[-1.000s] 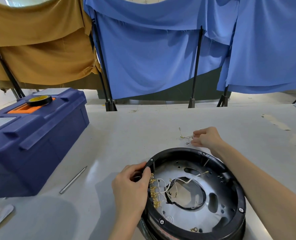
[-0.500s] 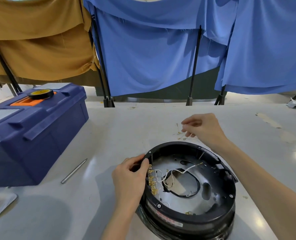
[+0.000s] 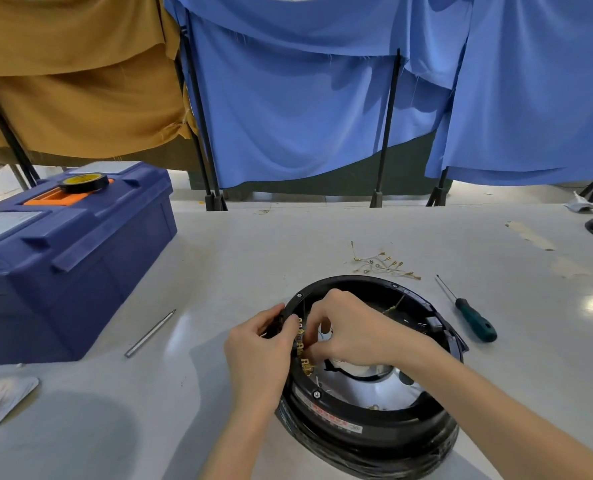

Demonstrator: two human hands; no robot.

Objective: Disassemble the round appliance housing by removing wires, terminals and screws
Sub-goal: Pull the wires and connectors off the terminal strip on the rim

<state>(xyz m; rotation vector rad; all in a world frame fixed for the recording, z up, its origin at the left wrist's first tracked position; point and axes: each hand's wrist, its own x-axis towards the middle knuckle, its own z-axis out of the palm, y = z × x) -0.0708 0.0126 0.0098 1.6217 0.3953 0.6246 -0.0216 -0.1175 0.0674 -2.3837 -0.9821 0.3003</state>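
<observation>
Left hand point(image 3: 257, 355) curled over left rim of round black appliance housing point(image 3: 374, 441), thumb hooked inside, clamped on it. Right hand point(image 3: 350, 330) reaching in from the right, fingers bunched down at row of brass terminals point(image 3: 303, 356) just inside that rim; cannot tell whether pinching one. Housing open side up on grey table point(image 3: 219, 271). Just beyond: heap of loose wires point(image 3: 381, 263) with ring ends. Right of housing: green-handled screwdriver point(image 3: 475, 320). Left: thin metal rod point(image 3: 150, 333), then blue toolbox point(image 3: 63, 271), tape roll point(image 3: 83, 181) on lid.

No legible text (red label point(image 3: 328, 412) on housing point(image 3: 374, 443) too blurred)
</observation>
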